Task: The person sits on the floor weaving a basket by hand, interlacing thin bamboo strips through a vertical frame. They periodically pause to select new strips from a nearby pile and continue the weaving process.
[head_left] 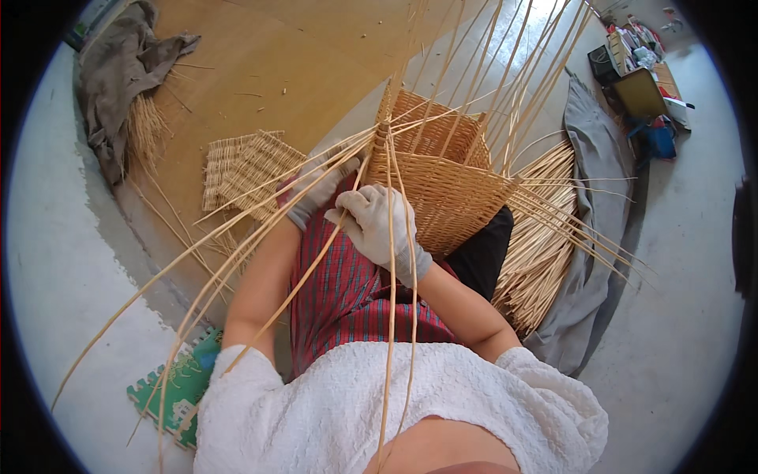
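A partly woven wicker basket (450,197) rests tilted against my lap, with long loose canes standing up and fanning out from its edges. My left hand (320,188), in a pale work glove, is closed at the basket's left corner; crossing canes partly hide its fingertips. My right hand (383,229), gloved too, lies in front of the basket's near wall. Its thumb and fingers pinch a cane strand (296,288) that slants from the corner down to the lower left. Two more canes hang from the corner across my right hand and white top.
Flat woven panels (253,170) lie on the floor at left. A thick bundle of canes (545,245) sits on grey cloth (588,189) at right. Another cloth (126,71) partly covers canes at upper left. A green foam mat (178,387) lies lower left; cluttered boxes (643,91) stand far right.
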`<state>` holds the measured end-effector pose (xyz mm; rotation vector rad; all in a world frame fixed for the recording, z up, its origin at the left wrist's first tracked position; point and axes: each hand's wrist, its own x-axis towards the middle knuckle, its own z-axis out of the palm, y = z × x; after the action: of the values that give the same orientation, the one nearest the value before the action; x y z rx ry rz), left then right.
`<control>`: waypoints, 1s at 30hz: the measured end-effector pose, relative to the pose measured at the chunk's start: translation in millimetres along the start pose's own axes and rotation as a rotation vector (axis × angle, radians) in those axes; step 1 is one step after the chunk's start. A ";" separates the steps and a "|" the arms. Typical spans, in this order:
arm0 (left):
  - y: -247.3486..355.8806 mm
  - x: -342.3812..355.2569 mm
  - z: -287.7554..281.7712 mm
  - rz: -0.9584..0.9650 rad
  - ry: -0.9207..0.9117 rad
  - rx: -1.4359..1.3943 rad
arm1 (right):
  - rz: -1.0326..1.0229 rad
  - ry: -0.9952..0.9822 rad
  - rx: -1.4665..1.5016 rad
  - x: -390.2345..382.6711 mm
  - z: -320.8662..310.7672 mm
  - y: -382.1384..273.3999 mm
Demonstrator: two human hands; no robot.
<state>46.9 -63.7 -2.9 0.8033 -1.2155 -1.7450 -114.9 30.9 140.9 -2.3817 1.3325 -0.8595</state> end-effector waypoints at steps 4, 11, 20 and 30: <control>48.8 48.9 2.3 0.031 -0.264 0.150 | 0.018 0.058 -0.007 -31.9 -14.4 12.4; 15.9 56.4 39.6 0.265 -0.035 0.302 | 0.801 0.591 1.046 -92.3 -39.5 177.1; -18.6 60.1 78.0 0.306 0.302 -0.040 | 0.243 0.407 -0.209 98.3 -55.1 127.6; -15.2 24.9 122.7 0.439 0.713 0.086 | 0.664 0.697 0.828 -80.8 -58.8 157.1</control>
<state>-73.1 -33.5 21.6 1.0027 -0.8836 -0.9293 -289.9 17.5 78.5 -0.9468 1.4278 -1.6463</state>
